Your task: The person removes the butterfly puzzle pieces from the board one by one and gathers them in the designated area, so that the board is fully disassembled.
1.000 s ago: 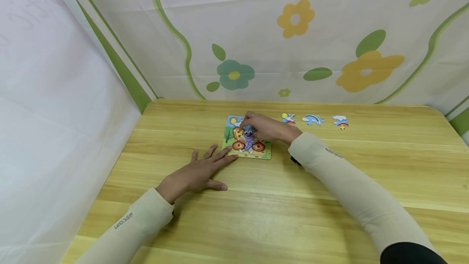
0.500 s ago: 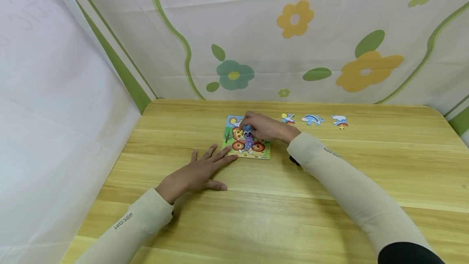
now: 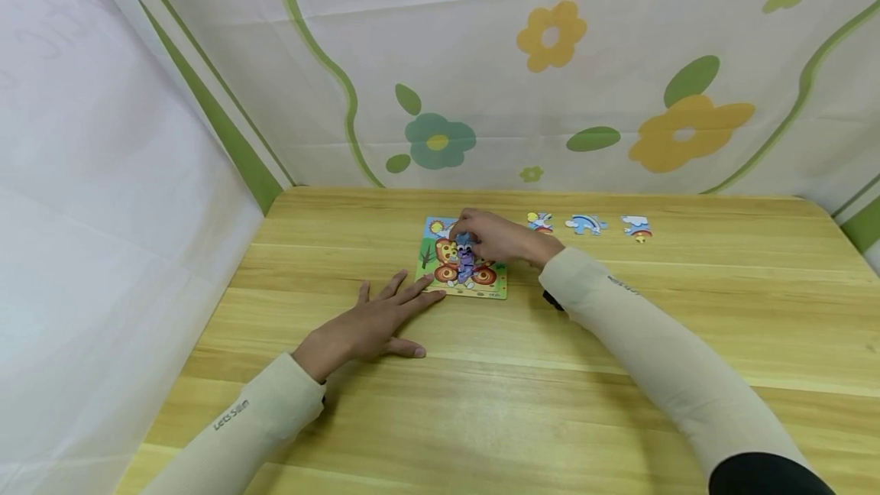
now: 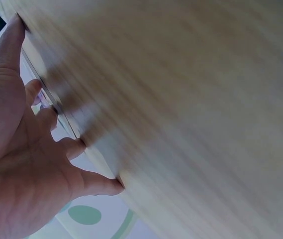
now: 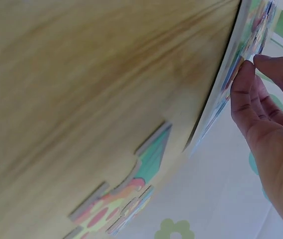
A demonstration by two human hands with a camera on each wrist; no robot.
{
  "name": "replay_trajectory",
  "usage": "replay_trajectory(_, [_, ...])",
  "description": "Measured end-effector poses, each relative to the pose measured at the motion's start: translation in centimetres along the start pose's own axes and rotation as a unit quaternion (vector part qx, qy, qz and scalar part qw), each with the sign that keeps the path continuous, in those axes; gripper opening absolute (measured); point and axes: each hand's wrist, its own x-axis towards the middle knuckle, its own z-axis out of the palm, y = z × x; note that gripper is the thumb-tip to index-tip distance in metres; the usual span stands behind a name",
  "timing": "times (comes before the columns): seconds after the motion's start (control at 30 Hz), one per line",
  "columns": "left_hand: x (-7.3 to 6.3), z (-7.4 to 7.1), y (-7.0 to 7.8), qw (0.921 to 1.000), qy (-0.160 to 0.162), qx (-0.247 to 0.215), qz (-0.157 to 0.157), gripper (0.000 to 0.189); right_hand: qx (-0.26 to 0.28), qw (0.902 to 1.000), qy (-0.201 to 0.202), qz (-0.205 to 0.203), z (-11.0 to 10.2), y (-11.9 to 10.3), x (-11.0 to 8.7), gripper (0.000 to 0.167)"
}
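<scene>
A square picture puzzle board [image 3: 481, 292] with a purple and blue cartoon butterfly lies on the table. My right hand [image 3: 496, 236] reaches over its upper right part. Thumb and forefinger pinch a jigsaw piece [image 3: 464, 241] at the butterfly's blue head, close over the board; the hand covers the board's upper right. In the right wrist view, the right hand [image 5: 270, 104] has its fingertips together right at the board's surface. My left hand [image 3: 376, 321] lies spread on the table, two fingertips at the board's lower left edge. In the left wrist view, the left hand's [image 4: 29, 144] fingertips press on the wood.
Beyond the right hand, loose puzzle pieces lie in a row near the table's back edge: one with a yellow shape [image 3: 540, 222], a rainbow piece [image 3: 587, 224] and a cloud piece [image 3: 638, 228]. A flower-printed white cloth [image 3: 481, 59] stands behind the wooden table [image 3: 522, 403].
Both hands stay almost where they were, the right fingers still at the butterfly's head. The whole head view has shifted very slightly.
</scene>
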Motion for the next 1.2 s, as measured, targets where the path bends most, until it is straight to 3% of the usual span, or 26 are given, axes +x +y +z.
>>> replay_trajectory(0.73, [0.1, 0.2, -0.2, 1.0, -0.002, 0.003, 0.001, 0.089, 0.012, 0.9997, 0.02, -0.006, -1.3, -0.2, -1.5, 0.042])
replay_trajectory(0.93, [0.1, 0.1, -0.3, 1.0, -0.002, 0.003, 0.0, 0.088, 0.028, 0.999, 0.032, -0.014, -2.2, 0.6, -3.4, 0.044])
replay_trajectory(1.2, [0.0, 0.0, -0.3, 0.9999, 0.002, 0.004, 0.01, 0.088, 0.028, 0.9985, 0.047, 0.009, -3.2, 3.1, -7.0, 0.046])
